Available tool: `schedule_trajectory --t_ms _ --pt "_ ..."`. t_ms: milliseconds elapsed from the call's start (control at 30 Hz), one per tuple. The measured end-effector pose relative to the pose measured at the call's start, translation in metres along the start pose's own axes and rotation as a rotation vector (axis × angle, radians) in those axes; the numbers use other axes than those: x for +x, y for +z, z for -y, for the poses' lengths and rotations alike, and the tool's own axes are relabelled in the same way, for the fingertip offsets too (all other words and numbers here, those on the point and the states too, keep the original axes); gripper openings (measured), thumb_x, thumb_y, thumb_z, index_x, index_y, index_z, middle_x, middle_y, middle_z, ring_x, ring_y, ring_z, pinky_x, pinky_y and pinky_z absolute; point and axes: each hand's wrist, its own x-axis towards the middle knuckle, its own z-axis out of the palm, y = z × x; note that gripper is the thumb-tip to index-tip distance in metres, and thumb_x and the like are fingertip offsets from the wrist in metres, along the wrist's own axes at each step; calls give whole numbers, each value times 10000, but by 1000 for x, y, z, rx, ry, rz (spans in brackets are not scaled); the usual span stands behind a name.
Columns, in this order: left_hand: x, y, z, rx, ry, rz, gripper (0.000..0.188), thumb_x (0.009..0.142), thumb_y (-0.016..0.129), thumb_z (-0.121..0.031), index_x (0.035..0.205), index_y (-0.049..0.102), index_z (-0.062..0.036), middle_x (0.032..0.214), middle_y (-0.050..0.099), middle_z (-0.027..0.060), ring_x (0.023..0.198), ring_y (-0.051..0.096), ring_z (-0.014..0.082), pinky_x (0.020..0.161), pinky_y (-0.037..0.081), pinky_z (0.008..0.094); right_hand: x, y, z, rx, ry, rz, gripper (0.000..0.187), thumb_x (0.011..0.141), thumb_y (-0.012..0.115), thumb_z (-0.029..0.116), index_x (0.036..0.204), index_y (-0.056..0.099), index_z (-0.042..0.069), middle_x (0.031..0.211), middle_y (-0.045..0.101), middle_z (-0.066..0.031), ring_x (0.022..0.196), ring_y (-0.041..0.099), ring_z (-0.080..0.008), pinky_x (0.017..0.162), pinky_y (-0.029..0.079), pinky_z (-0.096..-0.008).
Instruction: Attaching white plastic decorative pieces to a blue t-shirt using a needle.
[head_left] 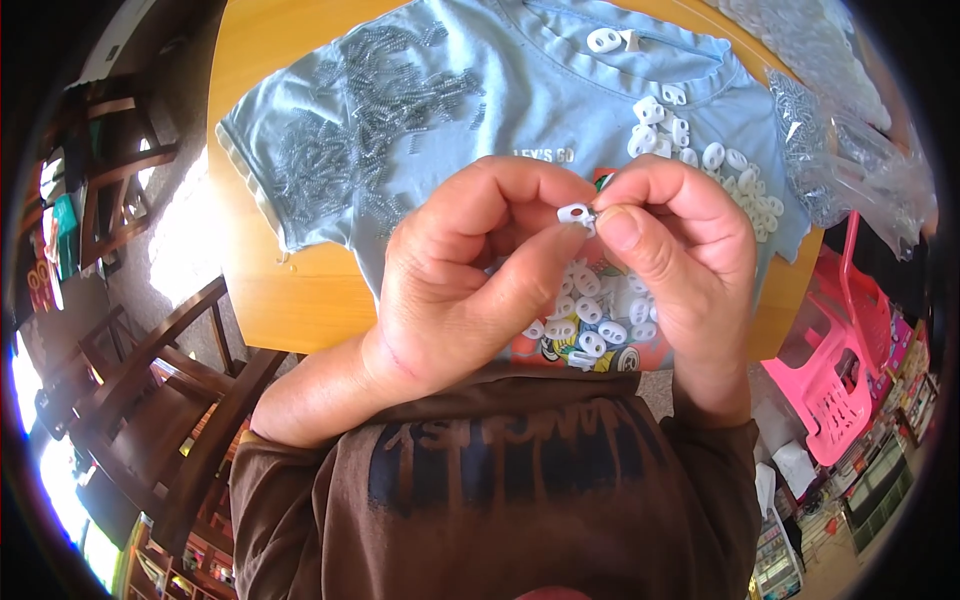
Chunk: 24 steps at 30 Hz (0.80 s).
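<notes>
My left hand (470, 265) pinches a small white plastic cord lock (573, 213) with a dark hole in it, between thumb and forefinger. Thumb and forefinger of my right hand (680, 250) close on the same piece's right end, where a small greyish bit shows; the fingertips hide what it is. Below the hands, a group of white cord lock pieces (592, 343) lies on the printed front of a light blue T-shirt (500, 90). More white pieces (712, 155) are spread at the right. A heap of small metal springs (350, 130) covers the shirt's left side.
The T-shirt lies over a wooden table (270, 310). At its right edge sits a clear plastic bag (810, 150) of springs, with more clear plastic behind. A pink plastic chair (835, 350) stands at the right, dark wooden chairs (160, 400) at the left.
</notes>
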Motion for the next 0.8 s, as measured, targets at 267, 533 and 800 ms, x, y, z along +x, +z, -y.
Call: schedule_trajectory --t_ms 267,533,800 --pt "-2 -2 2 109 60 -34 225 806 539 76 1016 498 5 805 596 35 651 539 26 555 428 166 0 -2 -2 -244 -45 5 63 855 566 32 876 569 -28 799 584 -19 750 525 -54 680 428 -187" --pt "4 -4 8 547 434 54 316 802 541 95 1077 410 7 855 564 58 719 538 55 592 450 169 -2 2 3 -128 97 -34 76 861 560 33 900 570 -32 841 599 -35 779 536 -61 691 432 -188" --pt "2 -1 -3 125 63 8 285 802 551 70 1053 436 -1 740 512 -8 627 468 -1 527 375 141 -2 1 3 6 4 18 106 873 535 22 945 553 -53 950 589 -76 850 530 -70 760 432 -196"
